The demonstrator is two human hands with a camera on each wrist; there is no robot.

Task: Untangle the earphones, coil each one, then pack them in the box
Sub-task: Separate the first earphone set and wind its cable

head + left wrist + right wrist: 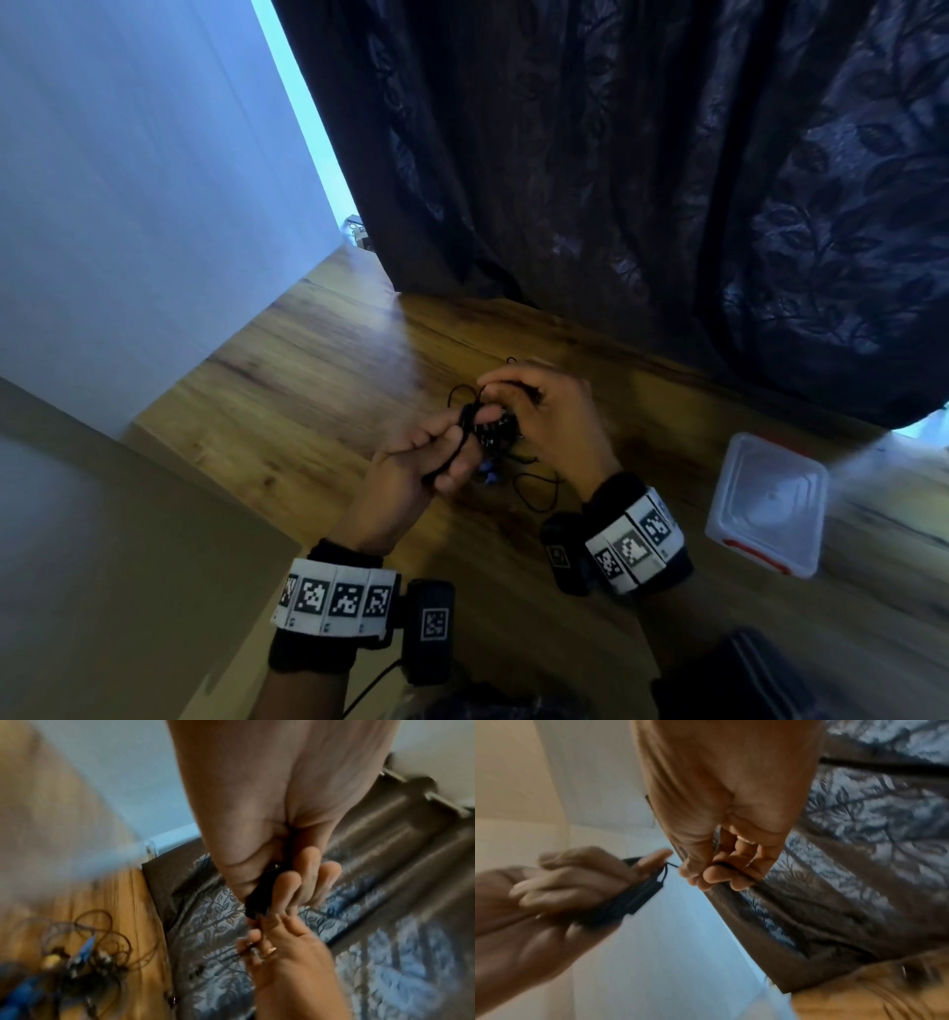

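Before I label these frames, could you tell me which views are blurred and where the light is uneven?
Head view: fairly sharp, dim overall, with a bright strip beside the curtain and sheen on the table. Left wrist view: motion blur smears the earphone tangle; the left hand is clearer. Right wrist view: soft throughout, though the coiled black cable remains readable.

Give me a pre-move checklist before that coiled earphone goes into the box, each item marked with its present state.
1. Coil held firmly: left hand grips the black coiled earphone: ok.
2. Loose end controlled: right hand pinches the cable end: ok.
3. Coil secured with a wrap: cannot tell.
4. Plastic box open: its lid looks on: not ok.
5. Remaining earphones untangled: heaped on the wooden table: not ok.
6. Path to box free: ok.
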